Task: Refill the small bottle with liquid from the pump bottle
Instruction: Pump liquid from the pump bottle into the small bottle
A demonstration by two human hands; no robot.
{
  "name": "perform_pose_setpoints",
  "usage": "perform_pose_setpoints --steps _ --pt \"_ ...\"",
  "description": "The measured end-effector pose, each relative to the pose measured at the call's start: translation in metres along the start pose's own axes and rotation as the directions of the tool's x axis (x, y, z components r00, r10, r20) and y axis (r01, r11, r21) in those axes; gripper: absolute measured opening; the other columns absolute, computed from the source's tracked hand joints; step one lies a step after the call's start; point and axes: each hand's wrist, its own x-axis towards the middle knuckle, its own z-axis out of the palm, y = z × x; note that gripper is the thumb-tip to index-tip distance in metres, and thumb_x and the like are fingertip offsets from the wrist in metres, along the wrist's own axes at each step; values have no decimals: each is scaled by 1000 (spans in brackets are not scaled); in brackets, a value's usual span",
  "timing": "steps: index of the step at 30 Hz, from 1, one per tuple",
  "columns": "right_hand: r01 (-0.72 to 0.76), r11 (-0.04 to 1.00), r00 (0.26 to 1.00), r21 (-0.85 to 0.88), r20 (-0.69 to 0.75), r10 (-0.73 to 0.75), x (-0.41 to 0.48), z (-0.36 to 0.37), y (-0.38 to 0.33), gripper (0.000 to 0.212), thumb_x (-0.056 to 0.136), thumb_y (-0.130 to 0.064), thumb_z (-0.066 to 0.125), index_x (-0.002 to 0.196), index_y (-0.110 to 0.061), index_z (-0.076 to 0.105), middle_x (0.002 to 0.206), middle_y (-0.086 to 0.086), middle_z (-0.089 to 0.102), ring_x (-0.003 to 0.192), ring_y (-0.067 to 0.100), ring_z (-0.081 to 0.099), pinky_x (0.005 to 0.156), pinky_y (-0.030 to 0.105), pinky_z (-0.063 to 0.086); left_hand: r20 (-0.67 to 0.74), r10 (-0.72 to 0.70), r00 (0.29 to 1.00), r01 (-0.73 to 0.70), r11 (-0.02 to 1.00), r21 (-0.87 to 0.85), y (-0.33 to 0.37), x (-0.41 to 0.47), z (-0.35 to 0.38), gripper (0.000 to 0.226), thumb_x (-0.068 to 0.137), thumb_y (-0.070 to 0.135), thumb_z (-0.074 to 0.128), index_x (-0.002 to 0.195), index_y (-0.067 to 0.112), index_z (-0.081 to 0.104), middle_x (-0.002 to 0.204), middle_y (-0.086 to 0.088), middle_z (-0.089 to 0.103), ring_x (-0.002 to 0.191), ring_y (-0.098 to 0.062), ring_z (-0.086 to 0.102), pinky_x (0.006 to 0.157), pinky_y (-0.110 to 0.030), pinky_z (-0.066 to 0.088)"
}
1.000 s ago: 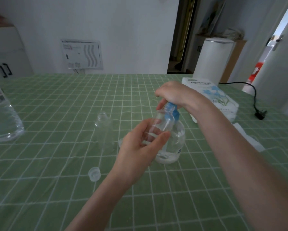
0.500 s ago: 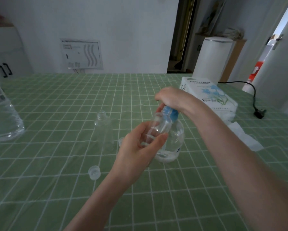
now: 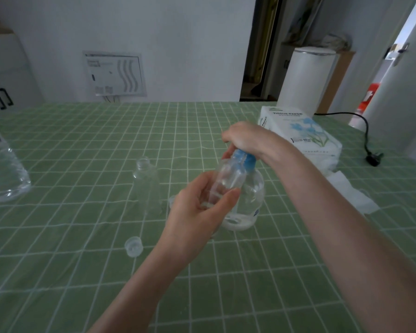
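Both hands working: our left hand (image 3: 197, 212) grips the small bottle (image 3: 228, 183) at 9 o'clock of the pump bottle (image 3: 254, 198) to catch liquid, right hand (image 3: 246, 138) wrapped over the pump head (image 3: 244, 161).

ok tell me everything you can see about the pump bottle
The pump bottle is clear plastic with a round body, a blue collar at the neck and a small blue mark low on its side. A little whitish liquid pools at the bottom; the rest looks empty. It is roughly upright over the green checked table; whether its base touches cannot be told. The left hand grips its body, and the right hand is curled over the top, hiding the pump head.
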Motion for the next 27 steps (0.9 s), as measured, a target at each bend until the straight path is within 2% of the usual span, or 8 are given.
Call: perform_pose_setpoints --steps 2,4,11,16,20,23,24,27 --pt "1 1000 1000 -8 6 -1 0 2 1 45 93 -16 43 131 8 48 119 25 66 87 31 63 90 44 51 -9 0 1000 1 1000 15 -1 -1 -1 17 76 36 62 89 26 65 66 5 61 61 -17 56 53 -30 46" --pt "16 999 1000 -29 1 -16 0 1 1 42 93 -17 44 126 7 53 117 24 67 77 27 58 74 37 50 -11 3 1000 -3 1000 21 -1 0 -1 18 76 36 61 91 27 65 66 6 62 62 -16 57 53 -28 46" --pt "48 997 999 -53 -23 -49 0 -10 -7 17 91 -22 49 90 -8 58 97 14 70 73 24 60 65 29 47 -4 42 999 -41 999 7 4 4 0 22 77 34 61 96 26 66 71 3 64 65 -17 59 58 -29 49" --pt "26 1000 999 -14 -23 -26 2 -5 -4 36 91 -18 46 120 1 57 113 20 70 84 27 62 68 31 47 -11 40 999 -40 999 8 2 3 0 20 76 34 61 95 26 65 69 5 62 65 -20 58 58 -34 49" --pt "26 999 999 -44 -30 -27 0 0 0 39 93 -17 45 122 6 56 114 23 68 69 24 55 67 32 43 -4 14 1000 -14 1000 -4 -1 0 -1 18 76 33 62 91 23 65 66 4 61 60 -21 54 52 -33 45" --pt "33 997 999 -70 -36 -35 1 2 2 32 93 -17 45 109 5 63 99 19 70 57 18 44 60 29 37 0 11 1000 -11 1000 1 -1 -1 -2 16 79 29 63 94 23 66 70 1 62 64 -21 56 56 -32 47" --pt "35 997 999 -65 -36 -37 1 1 1 30 93 -18 46 105 4 63 99 18 70 60 20 47 61 29 39 0 10 1000 -10 1000 5 -1 0 -2 16 79 29 64 95 24 66 70 3 63 64 -19 57 56 -31 47" --pt "67 997 996 -32 -61 -69 1 -6 -1 37 91 -18 48 118 4 60 109 22 71 82 28 64 69 33 45 -5 11 1000 -11 1000 2 2 3 -1 21 76 33 62 95 25 66 68 5 63 63 -16 57 54 -29 47"
